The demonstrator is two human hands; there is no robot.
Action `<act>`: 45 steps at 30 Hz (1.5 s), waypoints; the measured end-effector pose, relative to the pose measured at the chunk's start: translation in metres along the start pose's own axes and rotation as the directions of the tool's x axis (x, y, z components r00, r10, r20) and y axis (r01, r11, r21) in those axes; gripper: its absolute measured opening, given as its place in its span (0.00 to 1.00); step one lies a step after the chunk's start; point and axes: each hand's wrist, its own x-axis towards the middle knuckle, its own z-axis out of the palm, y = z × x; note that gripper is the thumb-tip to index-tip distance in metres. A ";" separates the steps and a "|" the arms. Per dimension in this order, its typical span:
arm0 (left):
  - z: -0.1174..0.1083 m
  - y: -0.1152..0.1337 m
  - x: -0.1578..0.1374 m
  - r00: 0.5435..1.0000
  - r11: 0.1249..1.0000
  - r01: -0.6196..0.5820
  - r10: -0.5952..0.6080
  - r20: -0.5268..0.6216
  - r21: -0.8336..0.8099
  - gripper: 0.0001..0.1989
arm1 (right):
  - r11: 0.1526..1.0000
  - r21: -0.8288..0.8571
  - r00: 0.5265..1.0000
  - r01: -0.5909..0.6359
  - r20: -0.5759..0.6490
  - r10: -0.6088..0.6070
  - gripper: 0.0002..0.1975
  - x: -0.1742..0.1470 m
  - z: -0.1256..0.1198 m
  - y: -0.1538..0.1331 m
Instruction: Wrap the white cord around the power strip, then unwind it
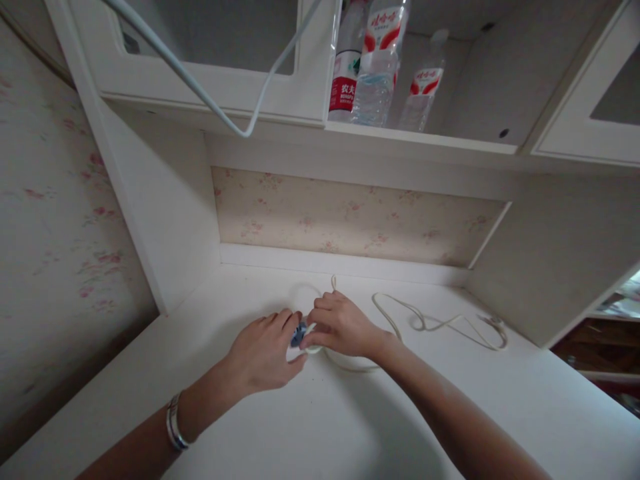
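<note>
My left hand (pixel 267 350) is curled around a small object with a dark blue-grey face (pixel 299 335); most of it is hidden by the fingers, so its kind does not show. Right beside it, my right hand (pixel 340 325) is closed with thumb and fingers pinched on a cream cable (pixel 314 349) at that object. A small loop of the cable sticks up behind the right hand. Its slack (pixel 425 327) winds over the white desktop to the right, ending near a small coiled bit (pixel 495 322).
The white desktop (pixel 280 433) lies under a shelf unit. Clear plastic bottles (pixel 376 87) stand on the open shelf above. A pale hanging cable (pixel 200 90) dips in front of the cupboard door (pixel 210 83). Side panels (pixel 155 200) bound the desk's back.
</note>
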 end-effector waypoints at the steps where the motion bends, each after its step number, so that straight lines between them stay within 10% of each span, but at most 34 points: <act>1: -0.002 0.004 -0.002 1.000 1.000 -0.006 0.006 0.007 -0.017 0.22 | 0.999 0.054 1.000 -0.004 0.001 0.004 0.20 0.000 -0.001 0.001; 8: -0.012 0.020 -0.011 1.000 0.996 -0.020 0.021 0.015 -0.091 0.26 | 0.885 0.439 0.981 -0.156 -0.034 0.190 0.19 0.000 -0.003 0.010; 14: -0.017 0.030 -0.015 0.999 0.991 -0.040 0.042 0.012 -0.127 0.29 | 0.552 0.737 0.901 -0.391 0.185 0.393 0.21 -0.008 0.004 0.020; 24: -0.022 0.034 -0.022 0.985 0.983 -0.064 0.035 -0.166 -0.171 0.36 | 0.268 0.894 0.803 -0.360 0.150 0.577 0.24 -0.019 0.031 0.020; 27: -0.026 0.034 -0.023 0.979 0.984 -0.111 0.084 -0.188 -0.141 0.38 | 0.325 0.879 0.804 -0.349 0.102 0.585 0.22 -0.027 0.042 0.021; 34: -0.027 0.014 -0.003 0.972 0.999 -0.020 0.009 -0.236 -0.044 0.35 | 0.829 0.376 0.902 -0.414 0.051 0.428 0.17 -0.046 0.061 0.009; 38: -0.009 -0.001 0.013 0.976 0.991 0.120 -0.106 -0.189 0.065 0.34 | 0.863 -0.126 0.861 -0.489 0.087 0.500 0.16 -0.050 0.058 -0.013; 45: 0.025 -0.009 0.021 0.975 0.968 0.208 -0.194 -0.105 0.138 0.31 | 0.908 -0.391 0.982 -0.150 0.047 0.183 0.15 -0.054 0.034 -0.038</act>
